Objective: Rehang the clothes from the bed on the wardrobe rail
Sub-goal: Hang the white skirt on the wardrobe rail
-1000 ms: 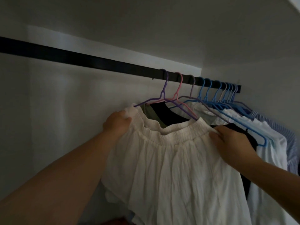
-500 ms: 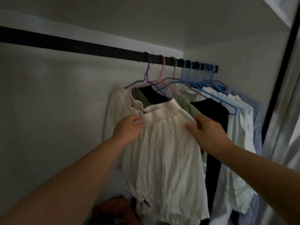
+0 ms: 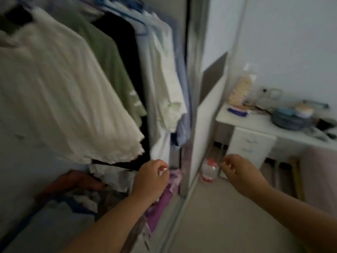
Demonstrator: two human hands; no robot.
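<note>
Head view, blurred: a crinkled white cotton skirt hangs at upper left among green, black and pale garments. Both hands hover low at centre, holding nothing: left hand and right hand loosely curled. The cloth looks light and limp; best gripped by its hanger.

no legible text, labels or numbers anywhere — frame blurred and dim throughout
</note>
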